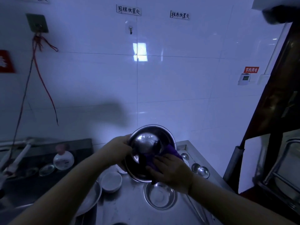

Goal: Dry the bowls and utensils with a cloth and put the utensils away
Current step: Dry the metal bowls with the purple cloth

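Observation:
I hold a steel bowl (pixel 146 143) tilted up above the counter, its inside facing me. My left hand (pixel 119 149) grips its left rim. My right hand (pixel 172 171) presses a purple cloth (pixel 162 153) against the bowl's lower right inside. Below on the steel counter (pixel 128 208) sit another steel bowl (pixel 159 197) and a white bowl (pixel 112 181). Steel ladles (pixel 200 170) lie to the right. Long utensil handles (pixel 196 207) run along the counter under my right forearm.
A sink area at the left holds a faucet (pixel 17 157), a round bottle (pixel 63 159), a glass lid (pixel 46 170) and a large steel plate (pixel 90 198). White tiled wall stands behind with a hook (pixel 131 30). A dark cabinet (pixel 279 111) stands at the right.

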